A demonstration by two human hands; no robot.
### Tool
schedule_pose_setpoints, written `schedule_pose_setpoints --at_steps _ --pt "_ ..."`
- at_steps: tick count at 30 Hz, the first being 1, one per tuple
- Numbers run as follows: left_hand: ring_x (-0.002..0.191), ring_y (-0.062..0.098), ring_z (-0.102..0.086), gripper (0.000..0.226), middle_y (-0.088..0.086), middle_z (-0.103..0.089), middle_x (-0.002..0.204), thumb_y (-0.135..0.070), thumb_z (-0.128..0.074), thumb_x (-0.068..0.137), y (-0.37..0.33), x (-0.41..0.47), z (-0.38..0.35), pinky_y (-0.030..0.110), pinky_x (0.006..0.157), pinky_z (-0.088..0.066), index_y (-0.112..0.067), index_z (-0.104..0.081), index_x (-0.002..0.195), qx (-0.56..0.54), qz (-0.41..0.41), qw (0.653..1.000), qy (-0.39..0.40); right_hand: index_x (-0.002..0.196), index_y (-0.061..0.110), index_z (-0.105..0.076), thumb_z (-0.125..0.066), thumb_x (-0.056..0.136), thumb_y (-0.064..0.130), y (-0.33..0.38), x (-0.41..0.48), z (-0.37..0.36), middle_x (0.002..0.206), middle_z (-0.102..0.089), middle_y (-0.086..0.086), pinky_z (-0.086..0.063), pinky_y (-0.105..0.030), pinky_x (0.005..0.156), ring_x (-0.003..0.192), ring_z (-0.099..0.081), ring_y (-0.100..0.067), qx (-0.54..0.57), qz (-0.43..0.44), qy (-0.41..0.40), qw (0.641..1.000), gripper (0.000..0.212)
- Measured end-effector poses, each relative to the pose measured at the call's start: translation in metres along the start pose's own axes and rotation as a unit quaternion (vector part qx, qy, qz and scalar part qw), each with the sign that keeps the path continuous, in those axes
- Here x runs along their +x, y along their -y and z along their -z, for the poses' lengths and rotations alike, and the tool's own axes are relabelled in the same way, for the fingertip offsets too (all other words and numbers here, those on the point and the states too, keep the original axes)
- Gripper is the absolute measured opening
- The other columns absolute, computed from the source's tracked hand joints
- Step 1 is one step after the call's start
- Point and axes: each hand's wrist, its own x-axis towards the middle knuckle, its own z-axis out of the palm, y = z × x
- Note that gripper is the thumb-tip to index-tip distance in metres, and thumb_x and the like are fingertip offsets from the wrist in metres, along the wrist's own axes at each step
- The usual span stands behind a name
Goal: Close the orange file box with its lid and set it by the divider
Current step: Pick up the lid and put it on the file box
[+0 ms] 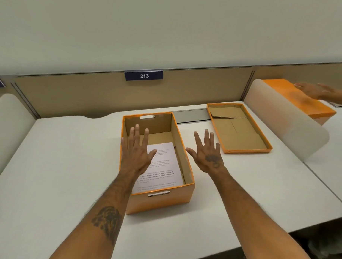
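Observation:
An open orange file box [184, 160] stands in the middle of the white desk, with printed sheets of paper [165, 164] lying flat inside. Its orange lid [238, 129] lies upside down to the right, brown inside facing up, close to the frosted side divider [283, 117]. My left hand [135, 151] hovers flat over the box's left half, fingers spread, holding nothing. My right hand [207, 152] hovers flat over the desk between box and lid, fingers spread, also holding nothing.
A tan back panel [90, 93] with a "213" tag [144, 75] runs behind the desk. Beyond the right divider, another person's hand [313, 89] rests over a closed orange box [299, 99]. A second frosted divider [9, 123] stands at the left.

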Motion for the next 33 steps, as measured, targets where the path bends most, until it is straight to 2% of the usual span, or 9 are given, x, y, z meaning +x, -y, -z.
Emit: schedule_pose_setpoints --at_steps 4,8,14,20,28,33 --pt "0.15 0.029 0.019 0.081 0.011 0.021 0.163 -0.066 -0.019 0.094 -0.028 0.025 -0.008 0.06 0.118 0.003 -0.025 0.016 0.154 0.006 -0.019 1.0 0.013 0.156 0.028 0.005 -0.018 0.094 0.068 -0.03 0.016 -0.002 0.165 0.01 -0.016 -0.011 -0.058 0.118 0.151 0.012 -0.035 -0.02 0.023 -0.011 0.999 0.077" --pt "0.15 0.028 0.019 0.08 0.011 0.019 0.163 -0.063 -0.024 0.096 -0.068 0.056 -0.016 0.06 0.117 0.003 -0.023 0.013 0.154 -0.009 -0.032 0.999 0.012 0.157 0.029 0.004 -0.017 0.094 0.068 -0.067 0.041 -0.004 0.165 0.008 -0.017 -0.01 -0.059 0.117 0.151 0.01 -0.036 -0.023 0.022 -0.003 0.999 0.076" --pt "0.15 0.029 0.017 0.078 0.013 0.016 0.164 -0.06 -0.024 0.098 -0.147 0.105 -0.032 0.06 0.118 0.002 -0.021 0.01 0.156 -0.007 -0.036 0.999 0.02 0.156 0.029 0.003 -0.016 0.093 0.069 -0.147 0.08 -0.007 0.165 0.008 -0.016 -0.006 -0.059 0.117 0.151 0.01 -0.036 0.0 0.019 0.025 1.0 0.077" --pt "0.151 0.029 0.014 0.077 0.012 0.012 0.165 -0.06 -0.026 0.098 -0.233 0.145 -0.06 0.056 0.119 0.002 -0.023 0.007 0.156 -0.023 -0.06 0.997 0.037 0.157 0.027 -0.002 -0.019 0.094 0.068 -0.228 0.111 -0.02 0.165 0.003 -0.018 -0.009 -0.06 0.117 0.151 0.004 -0.037 -0.023 0.011 0.047 0.999 0.076" --pt "0.151 0.029 0.017 0.078 0.012 0.013 0.165 -0.063 -0.021 0.097 -0.304 0.193 -0.122 0.055 0.119 0.002 -0.022 0.01 0.156 -0.014 -0.113 0.989 0.095 0.157 0.028 -0.003 -0.012 0.091 0.071 -0.307 0.141 -0.045 0.165 -0.002 -0.018 -0.012 -0.06 0.117 0.152 0.0 -0.037 -0.034 -0.046 0.057 0.997 0.08" --pt "0.151 0.031 0.014 0.076 0.013 0.011 0.165 -0.061 -0.023 0.098 -0.325 0.211 -0.158 0.056 0.119 -0.001 -0.022 0.008 0.156 -0.012 -0.109 0.986 0.129 0.157 0.026 -0.006 -0.002 0.087 0.072 -0.345 0.151 -0.059 0.164 -0.005 -0.02 -0.016 -0.06 0.116 0.152 0.0 -0.037 -0.046 -0.079 0.064 0.994 0.084"
